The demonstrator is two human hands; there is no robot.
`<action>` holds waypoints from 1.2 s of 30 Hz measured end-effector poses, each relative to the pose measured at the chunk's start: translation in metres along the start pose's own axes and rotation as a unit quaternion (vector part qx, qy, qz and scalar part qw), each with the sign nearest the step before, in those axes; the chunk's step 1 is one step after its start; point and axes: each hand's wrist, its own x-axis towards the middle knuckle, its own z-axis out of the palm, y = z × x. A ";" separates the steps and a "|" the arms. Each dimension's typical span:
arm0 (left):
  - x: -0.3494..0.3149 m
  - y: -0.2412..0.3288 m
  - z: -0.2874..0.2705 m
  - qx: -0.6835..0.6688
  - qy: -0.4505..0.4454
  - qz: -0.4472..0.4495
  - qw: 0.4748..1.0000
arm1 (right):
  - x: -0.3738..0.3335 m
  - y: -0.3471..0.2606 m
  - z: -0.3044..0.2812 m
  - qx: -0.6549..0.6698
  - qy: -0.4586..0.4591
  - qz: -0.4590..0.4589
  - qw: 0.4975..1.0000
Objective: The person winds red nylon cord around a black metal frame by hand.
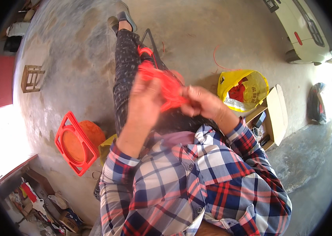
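Note:
Above my lap, a loose bundle of bright red, thin, stringy material (168,84) stretches between my two hands, partly smeared by motion. My left hand (145,100) is closed on its left side, though blur hides the exact grip. On the other side my right hand (202,103) pinches the bundle's right edge with thumb and fingers. Beyond the hands, more red strands (145,51) lie over a dark metal bar (150,39) beside my outstretched leg in dark patterned trousers (126,70).
To my right stands a yellow bag (223,84) with red material inside, next to an open cardboard box (278,114). A red-orange plastic stool (77,143) is at my left, a small wooden stool (30,78) farther off. A white vehicle (305,31) is parked far right.

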 end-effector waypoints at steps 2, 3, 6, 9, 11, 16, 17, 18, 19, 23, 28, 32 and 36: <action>0.006 0.023 -0.010 0.162 -0.039 0.113 0.980 | 0.014 -0.014 -0.019 -0.002 0.060 -0.112 0.992; 0.010 0.025 -0.019 0.280 0.006 0.174 0.944 | 0.019 -0.022 -0.035 -0.034 0.060 -0.122 0.990; 0.020 0.023 -0.041 0.730 -0.053 0.258 0.631 | 0.044 -0.015 -0.042 -0.293 0.164 -0.150 0.930; 0.026 -0.013 -0.051 0.763 -0.056 0.172 0.620 | 0.059 -0.006 -0.042 -0.481 0.106 -0.137 0.859; 0.029 -0.028 -0.048 0.684 -0.004 0.092 0.724 | 0.064 -0.007 -0.038 -0.576 0.075 -0.120 0.805; 0.032 -0.034 -0.053 0.677 0.050 0.213 0.703 | 0.038 -0.031 -0.034 -0.463 0.139 -0.230 0.845; 0.033 -0.039 -0.055 0.536 0.116 0.116 0.828 | 0.035 -0.036 -0.033 -0.393 0.136 -0.350 0.840; 0.036 -0.042 -0.059 0.365 0.174 0.015 0.915 | 0.028 -0.047 -0.022 -0.395 0.128 -0.347 0.841; 0.039 -0.040 -0.065 0.244 0.078 -0.084 0.963 | 0.018 -0.059 -0.009 -0.248 0.075 -0.349 0.901; 0.035 -0.048 -0.044 0.214 0.172 -0.109 0.955 | -0.030 -0.093 0.051 0.078 -0.123 -0.334 0.931; 0.034 -0.050 -0.042 0.175 0.174 -0.114 0.962 | -0.068 -0.092 0.101 0.111 -0.279 -0.248 0.921; 0.029 -0.050 -0.039 0.233 0.183 -0.098 0.950 | -0.088 -0.093 0.110 0.184 -0.298 -0.255 0.901; 0.030 -0.055 -0.024 0.716 0.094 0.304 0.622 | -0.100 -0.117 0.095 0.175 -0.288 -0.325 0.883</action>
